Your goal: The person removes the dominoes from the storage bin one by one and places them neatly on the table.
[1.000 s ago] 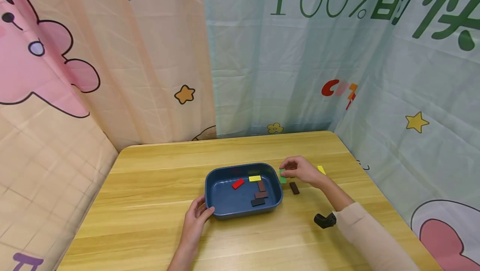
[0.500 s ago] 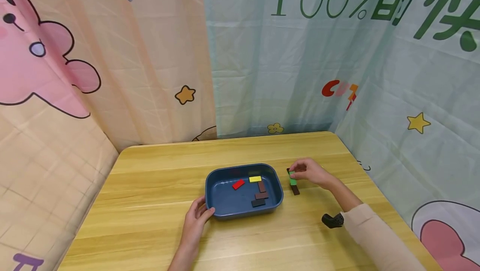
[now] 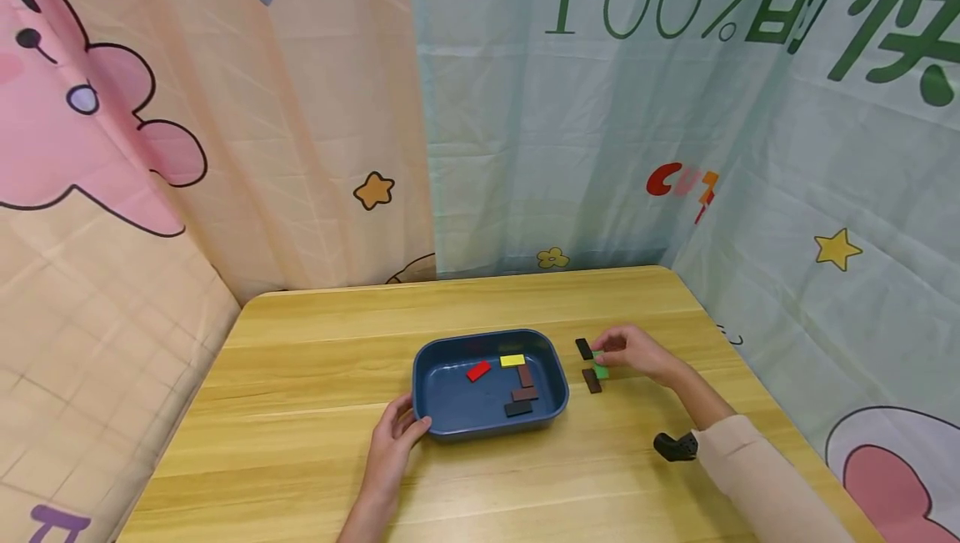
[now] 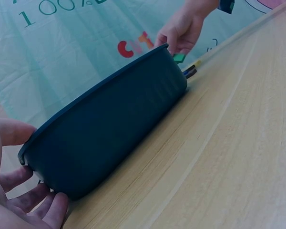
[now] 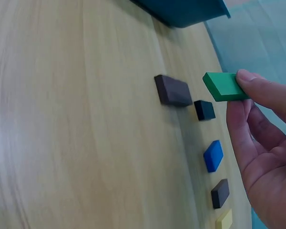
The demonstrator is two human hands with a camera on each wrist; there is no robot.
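Note:
In the head view, a dark blue plastic tub (image 3: 465, 429) stands on the wooden table. My left hand (image 3: 393, 434) grips its near left corner, thumb on the rim and fingers against the outer wall in the left wrist view. Inside lie a red block (image 3: 478, 371), a yellow block (image 3: 512, 360), two brown blocks and a black block (image 3: 518, 409). Right of the tub, my right hand (image 3: 637, 353) pinches a green block (image 5: 224, 87) between thumb and fingers, held above the table. A dark brown block (image 3: 592, 381) and a black block (image 3: 583, 349) lie close by it.
Farther along the table, the right wrist view shows a blue block (image 5: 213, 156), another brown block (image 5: 220, 193) and a pale yellow block (image 5: 225, 219) in a loose row. A black curved device (image 3: 675, 447) sits at the right sleeve. Printed curtains (image 3: 495, 151) hang behind the table.
My right hand has carried the green block rightward, away from the tub's right side and past the dark blocks. The left hand keeps its place on the tub.

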